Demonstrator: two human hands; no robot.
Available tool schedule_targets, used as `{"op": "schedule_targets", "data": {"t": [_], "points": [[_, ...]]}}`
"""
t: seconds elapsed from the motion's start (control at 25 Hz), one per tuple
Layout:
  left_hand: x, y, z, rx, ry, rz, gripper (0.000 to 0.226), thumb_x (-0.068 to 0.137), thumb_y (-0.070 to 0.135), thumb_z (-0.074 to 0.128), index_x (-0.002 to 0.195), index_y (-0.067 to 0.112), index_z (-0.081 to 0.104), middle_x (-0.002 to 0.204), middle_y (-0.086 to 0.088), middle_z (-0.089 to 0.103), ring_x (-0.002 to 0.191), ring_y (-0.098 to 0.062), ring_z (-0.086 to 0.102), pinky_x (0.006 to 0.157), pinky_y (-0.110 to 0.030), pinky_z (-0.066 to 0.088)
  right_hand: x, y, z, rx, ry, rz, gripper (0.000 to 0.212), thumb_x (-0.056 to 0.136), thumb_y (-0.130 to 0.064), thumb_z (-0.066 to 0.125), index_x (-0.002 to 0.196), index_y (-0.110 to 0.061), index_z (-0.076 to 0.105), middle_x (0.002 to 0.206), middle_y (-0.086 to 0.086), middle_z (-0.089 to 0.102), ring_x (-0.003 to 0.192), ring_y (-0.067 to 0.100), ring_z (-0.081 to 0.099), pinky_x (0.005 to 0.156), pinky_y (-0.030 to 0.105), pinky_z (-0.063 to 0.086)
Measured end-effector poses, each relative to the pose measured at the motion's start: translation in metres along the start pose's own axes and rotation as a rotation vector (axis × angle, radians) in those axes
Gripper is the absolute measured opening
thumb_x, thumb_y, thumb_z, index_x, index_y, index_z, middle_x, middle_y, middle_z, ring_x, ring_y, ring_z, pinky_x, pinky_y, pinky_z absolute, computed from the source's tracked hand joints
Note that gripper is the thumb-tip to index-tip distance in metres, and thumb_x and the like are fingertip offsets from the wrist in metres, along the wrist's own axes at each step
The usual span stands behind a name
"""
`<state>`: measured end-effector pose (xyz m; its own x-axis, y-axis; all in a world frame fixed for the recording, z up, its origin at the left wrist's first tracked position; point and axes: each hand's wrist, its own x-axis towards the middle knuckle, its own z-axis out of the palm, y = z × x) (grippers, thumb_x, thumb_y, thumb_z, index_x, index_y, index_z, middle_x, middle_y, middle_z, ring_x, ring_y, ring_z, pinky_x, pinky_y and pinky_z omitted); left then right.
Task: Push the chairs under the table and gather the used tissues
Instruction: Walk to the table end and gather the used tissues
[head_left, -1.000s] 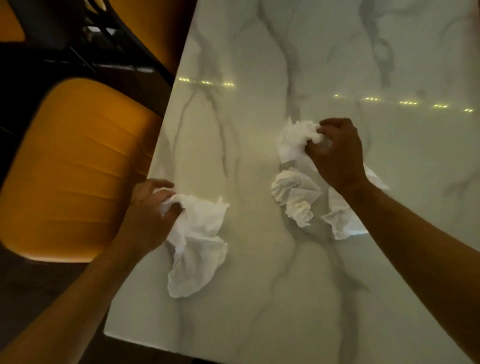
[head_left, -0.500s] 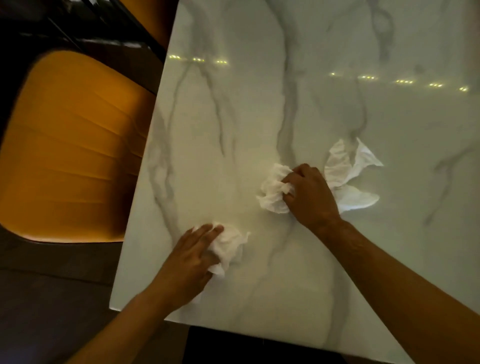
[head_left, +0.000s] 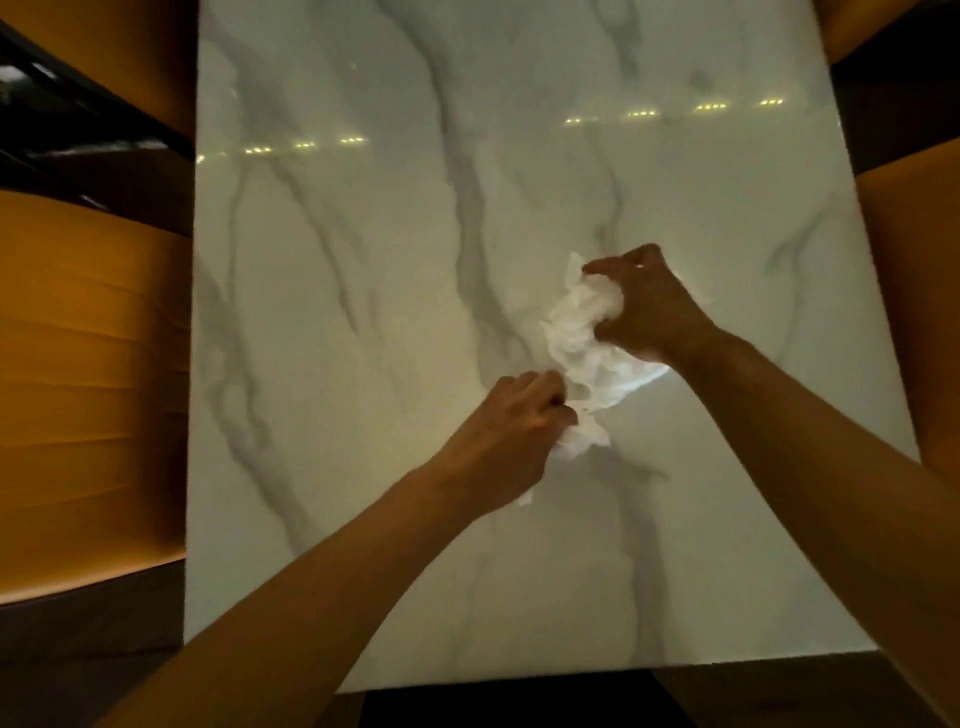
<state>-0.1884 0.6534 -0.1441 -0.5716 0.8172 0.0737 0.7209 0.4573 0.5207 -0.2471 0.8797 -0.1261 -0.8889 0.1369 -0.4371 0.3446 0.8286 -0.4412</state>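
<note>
The right hand (head_left: 652, 312) clutched crumpled tissues (head_left: 582, 332) on the marble table (head_left: 363, 312). At its seven o'clock, the left hand (head_left: 511, 421) pinched another tissue wad (head_left: 584, 441).

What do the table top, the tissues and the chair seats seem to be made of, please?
Table: looks like polished marble or a marble-look slab, white with grey veins, mirroring lamp dots.
Tissues: thin white paper, crumpled into soft folds.
Chair: orange padded upholstery with stitched ribs, perhaps faux leather; its soft sheen leaves that open.
</note>
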Motion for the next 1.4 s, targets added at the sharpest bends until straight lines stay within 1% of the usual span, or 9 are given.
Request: {"op": "schedule_targets", "data": {"t": [0.12,0.24,0.36,0.52,0.68,0.76,0.88,1.16,1.4], "points": [[0.039,0.015,0.019,0.137,-0.15,0.1,0.015,0.08,0.004,0.074,0.094,0.01,0.077,0.145,-0.019,0.051,0.133,-0.04,0.044,0.095,-0.052,0.05,0.002,0.015,0.007,-0.008,0.155,0.032,0.041,0.08,-0.021,0.079,0.118,-0.014,0.066,0.12,0.01,0.057,0.103,0.024,0.059,0.084,0.024,0.04],[0.056,0.015,0.029,0.159,-0.253,0.145,0.019,0.083,0.014,0.073,0.102,0.012,0.076,0.157,-0.016,0.042,0.149,-0.038,0.028,0.119,-0.054,0.028,-0.007,0.032,0.005,0.378,0.352,0.275,0.028,0.078,-0.029,0.078,0.1,-0.013,0.07,0.092,-0.003,0.067,0.084,0.019,0.062,0.074,0.027,0.044],[0.065,0.013,0.038,0.118,-0.237,0.197,0.026,0.074,0.006,0.074,0.1,0.008,0.073,0.135,-0.018,0.061,0.132,-0.038,0.051,0.115,-0.05,0.033,-0.036,0.062,0.003,0.899,0.463,0.466,0.019,0.071,-0.027,0.079,0.083,-0.016,0.07,0.078,-0.003,0.068,0.071,0.017,0.064,0.066,0.033,0.053],[0.058,0.027,0.048,0.072,-0.126,0.086,0.044,0.059,-0.007,0.078,0.1,0.008,0.071,0.091,-0.012,0.063,0.081,-0.036,0.059,0.075,-0.045,0.051,-0.085,0.103,0.011,1.209,0.616,0.617,0.024,0.066,-0.026,0.076,0.086,-0.013,0.072,0.089,0.011,0.074,0.083,0.03,0.072,0.074,0.044,0.061],[0.056,0.068,0.055,-0.02,-0.117,-0.344,0.081,0.07,-0.01,0.072,0.144,0.003,0.043,0.122,-0.02,0.045,0.088,-0.027,0.051,0.082,-0.032,0.047,-0.141,0.125,0.046,0.916,0.585,0.669,0.039,0.072,-0.026,0.081,0.106,-0.014,0.067,0.1,0.003,0.072,0.09,0.023,0.07,0.08,0.039,0.059],[0.06,0.076,0.054,-0.076,-0.137,-0.506,0.053,0.081,-0.007,0.064,0.132,0.002,0.049,0.125,-0.018,0.041,0.087,-0.023,0.052,0.077,-0.022,0.037,-0.152,0.121,0.058,0.662,0.586,0.577,0.028,0.077,-0.024,0.077,0.101,-0.015,0.067,0.093,-0.001,0.07,0.084,0.018,0.066,0.071,0.024,0.05],[0.052,0.091,0.06,-0.006,-0.095,-0.526,0.022,0.088,0.003,0.059,0.11,0.003,0.057,0.109,-0.014,0.054,0.08,-0.026,0.052,0.069,-0.024,0.029,-0.153,0.113,0.063,0.48,0.571,0.509,0.019,0.077,-0.026,0.073,0.091,-0.014,0.069,0.086,0.004,0.071,0.077,0.021,0.062,0.065,0.023,0.038],[0.009,0.213,0.126,-0.025,-0.119,-0.603,0.015,0.087,0.023,0.064,0.098,0.013,0.059,0.089,-0.003,0.059,0.077,-0.021,0.054,0.073,-0.034,0.044,-0.253,0.164,0.094,0.371,0.415,0.489,0.044,0.083,-0.038,0.076,0.118,-0.015,0.064,0.111,0.005,0.066,0.096,0.021,0.064,0.072,0.028,0.045],[-0.053,0.355,0.232,-0.36,-0.107,-0.755,0.026,0.086,0.024,0.069,0.11,0.022,0.06,0.104,0.005,0.061,0.093,-0.013,0.06,0.08,-0.032,0.052,-0.399,0.277,0.138,0.646,0.446,0.512,0.033,0.079,-0.029,0.077,0.106,-0.016,0.064,0.099,-0.001,0.065,0.086,0.014,0.063,0.073,0.028,0.053]]}}
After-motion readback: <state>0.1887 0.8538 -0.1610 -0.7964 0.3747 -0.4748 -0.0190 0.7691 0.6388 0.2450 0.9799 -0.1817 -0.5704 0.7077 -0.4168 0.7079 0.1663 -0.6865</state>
